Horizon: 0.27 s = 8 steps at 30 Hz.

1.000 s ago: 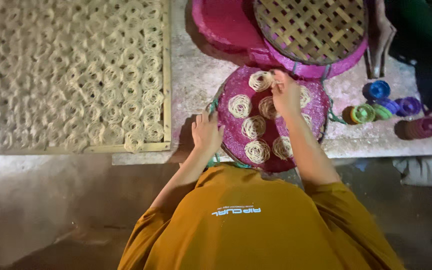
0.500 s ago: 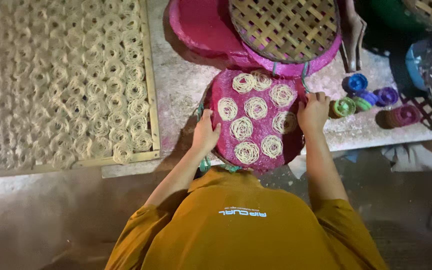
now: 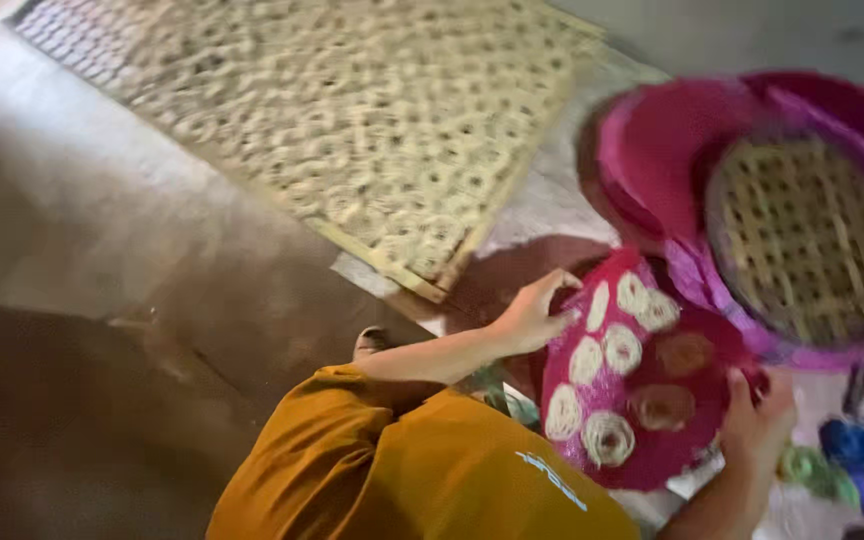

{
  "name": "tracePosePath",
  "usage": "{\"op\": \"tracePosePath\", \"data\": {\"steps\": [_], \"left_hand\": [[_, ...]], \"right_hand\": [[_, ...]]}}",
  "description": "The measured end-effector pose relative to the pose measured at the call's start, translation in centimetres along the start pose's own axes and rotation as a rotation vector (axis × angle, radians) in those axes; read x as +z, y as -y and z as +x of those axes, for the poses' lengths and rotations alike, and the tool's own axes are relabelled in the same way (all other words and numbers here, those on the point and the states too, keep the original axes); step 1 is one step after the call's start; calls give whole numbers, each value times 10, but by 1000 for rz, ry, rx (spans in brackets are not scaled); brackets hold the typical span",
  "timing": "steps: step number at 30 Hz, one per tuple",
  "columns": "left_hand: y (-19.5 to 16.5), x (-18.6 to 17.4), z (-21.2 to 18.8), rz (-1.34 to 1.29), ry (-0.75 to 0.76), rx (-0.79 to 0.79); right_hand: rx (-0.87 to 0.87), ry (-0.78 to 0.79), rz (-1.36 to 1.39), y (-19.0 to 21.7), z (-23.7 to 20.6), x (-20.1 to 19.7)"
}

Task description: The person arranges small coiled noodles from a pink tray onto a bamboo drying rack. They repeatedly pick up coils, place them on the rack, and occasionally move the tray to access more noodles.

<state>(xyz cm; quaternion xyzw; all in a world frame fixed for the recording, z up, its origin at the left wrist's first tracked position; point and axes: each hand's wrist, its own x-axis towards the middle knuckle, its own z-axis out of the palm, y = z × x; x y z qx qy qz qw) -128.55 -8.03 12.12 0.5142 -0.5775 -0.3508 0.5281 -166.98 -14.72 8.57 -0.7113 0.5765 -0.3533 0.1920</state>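
Gripped a round pink tray [image 3: 652, 455] of noodle coils [image 3: 607, 437] by opposite rims, left hand [image 3: 530, 315] and right hand [image 3: 758, 420] equally close, tilted beside the stacked pink trays [image 3: 672, 150].

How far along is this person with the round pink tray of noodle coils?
Done: the pink tray carries several pale noodle coils, and the big bamboo rack is covered with them. In hand: the left hand and right hand grip the tray's opposite edges, tilting it. Left: the coils are not yet off the tray. A stack of pink trays sits beyond.
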Motion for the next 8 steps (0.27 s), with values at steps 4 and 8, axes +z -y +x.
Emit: {"op": "tracePosePath", "data": {"steps": [4,8], "left_hand": [[2,-68,-3,-160,-42,-188],[18,-168,-27,-208,-103,-218]], "right_hand": [[26,-48,135,76,-1,37],[-14,-45,233,152,11,101]]}}
